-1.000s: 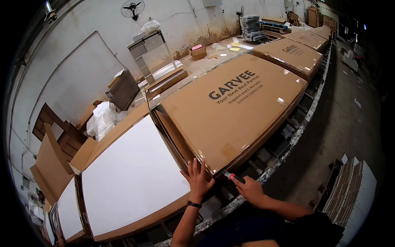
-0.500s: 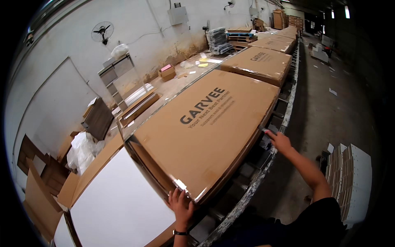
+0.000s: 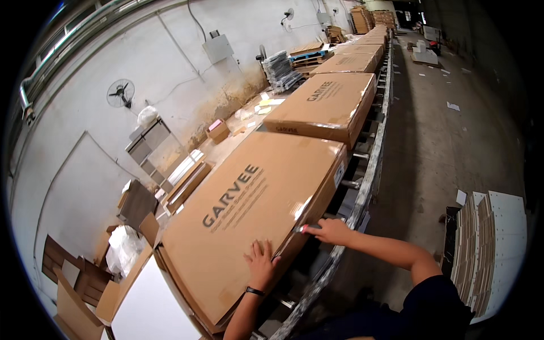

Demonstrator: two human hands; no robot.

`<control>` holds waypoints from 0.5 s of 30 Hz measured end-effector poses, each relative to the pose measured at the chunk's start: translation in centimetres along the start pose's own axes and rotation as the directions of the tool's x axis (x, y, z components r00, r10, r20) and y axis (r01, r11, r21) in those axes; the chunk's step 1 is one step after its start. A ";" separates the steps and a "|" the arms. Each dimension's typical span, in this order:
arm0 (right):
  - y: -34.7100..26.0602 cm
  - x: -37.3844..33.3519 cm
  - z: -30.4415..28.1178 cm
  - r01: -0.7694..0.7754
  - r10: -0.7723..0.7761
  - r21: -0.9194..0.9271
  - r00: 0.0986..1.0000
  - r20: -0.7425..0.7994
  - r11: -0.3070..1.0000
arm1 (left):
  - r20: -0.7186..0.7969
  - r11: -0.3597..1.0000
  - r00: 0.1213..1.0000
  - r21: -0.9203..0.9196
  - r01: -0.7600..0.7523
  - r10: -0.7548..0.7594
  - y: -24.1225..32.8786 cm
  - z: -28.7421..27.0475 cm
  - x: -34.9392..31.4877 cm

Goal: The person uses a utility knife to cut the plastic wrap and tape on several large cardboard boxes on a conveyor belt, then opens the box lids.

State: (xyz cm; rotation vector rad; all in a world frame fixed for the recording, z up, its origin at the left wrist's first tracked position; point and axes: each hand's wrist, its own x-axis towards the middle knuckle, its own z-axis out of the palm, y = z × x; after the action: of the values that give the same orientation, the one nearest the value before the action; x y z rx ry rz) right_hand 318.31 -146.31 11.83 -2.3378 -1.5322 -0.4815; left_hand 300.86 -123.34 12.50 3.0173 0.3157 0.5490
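Note:
A large flat brown carton (image 3: pixel 272 175) with dark print lies closed on a roller conveyor. My left hand (image 3: pixel 262 266) rests flat on its top near the right-hand long edge, fingers spread. Farther along that edge, my right hand (image 3: pixel 334 231) is closed round a small dark hand tool with a red part (image 3: pixel 309 228). The tool's tip is against the carton's edge; its exact kind is hard to make out. Shiny clear tape (image 3: pixel 301 208) shows on the edge just beyond it. Near the left hand's side, an open carton holds a white panel (image 3: pixel 153 306).
More closed cartons (image 3: pixel 326 102) stand in a row down the conveyor, whose metal rail (image 3: pixel 362 198) runs along my right. Stacked boards (image 3: pixel 493 255) stand at right on the floor. White plastic wrap (image 3: pixel 126 246) and a small open box (image 3: pixel 217 131) lie to the left.
My left hand has gone from the carton's near corner onto its top. My right hand with the tool is now closer to the left one. The view has shifted, and the gap before the carton beyond shows more.

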 end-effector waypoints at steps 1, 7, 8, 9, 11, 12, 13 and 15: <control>1.7 0.5 0.3 0.063 -0.062 0.024 0.998 -0.001 0.998 | 0.041 0.997 0.999 0.075 0.006 -0.009 0.0 0.6 1.2; 20.8 -1.1 -1.4 -0.247 0.249 -0.027 0.965 0.082 0.969 | -0.053 0.916 0.998 0.401 -0.003 0.027 0.9 1.4 1.6; 23.9 -1.9 -1.6 -0.238 0.241 -0.063 0.969 0.047 0.969 | -0.100 0.916 0.994 0.402 0.003 0.041 0.7 1.6 1.6; 25.2 -1.5 -1.7 -0.207 0.214 -0.108 0.975 0.061 0.972 | -0.141 0.915 0.988 0.403 -0.001 0.063 0.6 1.6 1.9; 26.6 -0.8 -1.4 -0.194 0.204 -0.146 0.977 0.058 0.970 | -0.190 0.899 0.980 0.436 0.034 0.055 1.0 1.6 2.3; 26.3 -0.9 -0.8 -0.219 0.226 -0.138 0.973 0.042 0.966 | -0.233 0.882 0.971 0.466 0.065 0.052 1.4 1.6 2.3; 26.1 -1.1 0.3 -0.250 0.251 -0.072 0.968 0.006 0.966 | -0.270 0.909 0.963 0.399 0.122 -0.011 1.9 1.8 2.1; 24.2 -0.8 0.9 -0.334 0.334 0.032 0.942 0.025 0.942 | -0.381 0.886 0.910 0.349 0.304 -0.162 4.0 3.1 1.5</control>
State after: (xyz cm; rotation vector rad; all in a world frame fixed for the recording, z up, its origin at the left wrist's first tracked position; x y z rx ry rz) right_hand 340.41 -155.83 9.00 -2.5099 -1.1045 -0.3434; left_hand 304.10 -127.02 10.47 3.1686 0.9128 1.1123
